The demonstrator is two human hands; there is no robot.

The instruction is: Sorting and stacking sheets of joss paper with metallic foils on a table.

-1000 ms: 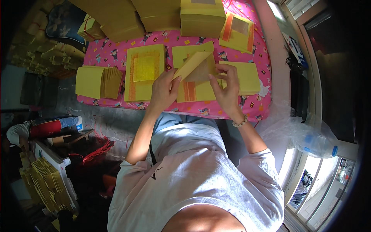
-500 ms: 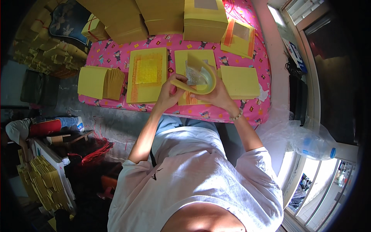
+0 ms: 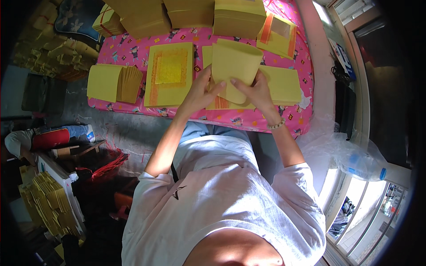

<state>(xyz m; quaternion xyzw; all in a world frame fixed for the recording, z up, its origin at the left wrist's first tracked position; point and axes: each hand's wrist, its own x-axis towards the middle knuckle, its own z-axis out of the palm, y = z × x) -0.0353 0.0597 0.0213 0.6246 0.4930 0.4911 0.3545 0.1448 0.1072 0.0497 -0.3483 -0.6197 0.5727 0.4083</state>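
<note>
Overlapping yellow sheet (image 3: pixel 207 56), curled paper (image 3: pixel 237 62), stacks behind (image 3: pixel 237 24)

We see daylight coming mainly from the right, where the barred window (image 3: pixel 366 217) glares nearly white. Bright patches and soft shadows mottle the white shirt (image 3: pixel 230 186), while the yellow sheet (image 3: pixel 237 60) looks paler above and shadier below. To the left, the dark floor (image 3: pixel 100 213) sinks into gloom. We find straight edges bowing toward the rim, where black vignetting swallows the corners.
</note>
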